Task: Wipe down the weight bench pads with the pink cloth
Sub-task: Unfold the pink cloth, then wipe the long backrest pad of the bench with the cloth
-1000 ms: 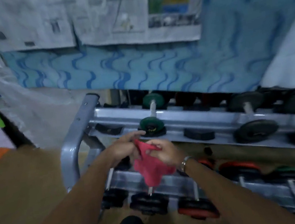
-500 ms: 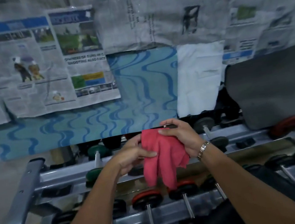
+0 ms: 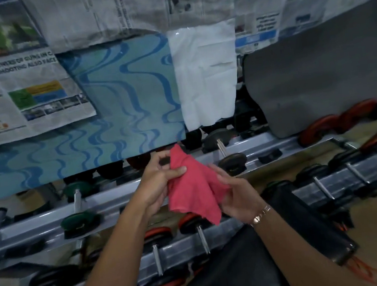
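A pink cloth (image 3: 192, 186) is held up in mid-air between two bare hands. It is in front of a rack of dumbbells (image 3: 108, 200) and above the near end of a black padded bench (image 3: 237, 271), which it does not touch. The upper edge is pinched by the left hand (image 3: 155, 183), with the fingers (image 3: 177, 172) laid across the front of the fabric. The lower fold is cupped by the right hand (image 3: 237, 194), whose fingers are loosely curled round the fabric. The cloth hangs in soft creases with one corner drooping, so it is judged light, limp and unlikely to slip, with nothing to break. It is probably best gathered into a flat wad under the palm, loose corners tucked in, before being pressed to the black padded bench.
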Tool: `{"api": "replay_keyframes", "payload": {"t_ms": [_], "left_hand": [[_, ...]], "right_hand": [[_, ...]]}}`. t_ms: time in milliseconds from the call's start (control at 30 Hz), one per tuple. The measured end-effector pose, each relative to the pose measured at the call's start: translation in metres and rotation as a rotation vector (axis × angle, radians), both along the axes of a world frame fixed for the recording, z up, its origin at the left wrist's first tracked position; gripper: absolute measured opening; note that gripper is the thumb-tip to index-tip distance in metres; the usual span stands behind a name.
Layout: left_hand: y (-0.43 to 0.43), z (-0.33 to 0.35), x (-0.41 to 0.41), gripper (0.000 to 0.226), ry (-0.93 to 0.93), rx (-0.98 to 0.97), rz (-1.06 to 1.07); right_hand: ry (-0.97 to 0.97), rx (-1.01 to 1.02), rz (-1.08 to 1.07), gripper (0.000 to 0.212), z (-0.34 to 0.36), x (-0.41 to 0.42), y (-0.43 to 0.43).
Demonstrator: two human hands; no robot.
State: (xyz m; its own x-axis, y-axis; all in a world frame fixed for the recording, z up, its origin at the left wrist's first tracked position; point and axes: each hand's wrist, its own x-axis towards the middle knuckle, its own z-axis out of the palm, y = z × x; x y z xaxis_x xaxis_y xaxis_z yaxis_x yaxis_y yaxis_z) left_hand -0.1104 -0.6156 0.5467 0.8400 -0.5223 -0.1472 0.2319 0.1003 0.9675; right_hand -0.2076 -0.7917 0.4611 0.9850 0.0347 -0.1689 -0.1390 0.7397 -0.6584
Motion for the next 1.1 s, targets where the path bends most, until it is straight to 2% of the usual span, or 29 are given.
{"api": "replay_keyframes", "payload": {"t_ms": [67,167,267,333,400,467,533,633,700,733,867,933,1000,1033,1100], "left_hand": [[-0.008,-0.016,-0.006,0.06,-0.036,0.109,0.066],[-0.018,-0.038,-0.018,0.062,-0.04,0.27,0.005],[-0.024,-0.059,-0.032,0.069,0.02,0.418,-0.106],[-0.032,-0.074,-0.042,0.069,-0.061,0.604,-0.104],[-0.039,-0.083,-0.051,0.055,-0.222,0.769,-0.089],[-0.044,-0.092,-0.056,0.031,-0.407,0.918,-0.076],[-0.044,-0.104,-0.06,0.017,-0.549,0.971,-0.071],[-0.047,-0.123,-0.064,0.012,-0.522,0.828,-0.113],[-0.053,-0.134,-0.072,0.009,-0.433,0.72,-0.164],[-0.057,-0.14,-0.077,0.01,-0.388,0.669,-0.161],[-0.078,-0.16,-0.106,0.014,-0.049,0.401,-0.062],[-0.091,-0.167,-0.127,0.015,0.137,0.342,-0.046],[-0.104,-0.176,-0.149,0.01,0.283,0.31,-0.055],[-0.111,-0.181,-0.161,0.007,0.355,0.293,-0.058],[-0.129,-0.195,-0.185,0.009,0.494,0.268,-0.07]], "right_hand": [[0.028,-0.103,-0.099,0.074,-0.01,-0.005,-0.014],[0.088,-0.345,-0.144,0.081,-0.02,-0.014,-0.04],[0.082,-0.48,-0.067,0.076,-0.025,-0.026,-0.057],[0.099,-0.628,0.047,0.075,-0.03,-0.033,-0.063],[0.113,-0.837,0.133,0.077,-0.033,-0.037,-0.066],[0.105,-1.066,0.198,0.069,-0.039,-0.04,-0.065],[0.067,-1.315,0.186,0.048,-0.049,-0.045,-0.065],[-0.014,-1.622,0.0,0.021,-0.069,-0.057,-0.076],[-0.011,-1.647,-0.055,0.014,-0.073,-0.069,-0.085],[0.001,-1.609,-0.051,0.019,-0.074,-0.075,-0.09],[0.065,-1.204,-0.104,0.023,-0.07,-0.1,-0.103],[0.184,-1.019,-0.175,0.035,-0.076,-0.115,-0.113],[0.351,-0.92,-0.235,0.039,-0.085,-0.129,-0.126],[0.417,-0.944,-0.271,0.039,-0.09,-0.134,-0.134],[0.484,-1.155,-0.338,0.04,-0.099,-0.142,-0.15]]}}
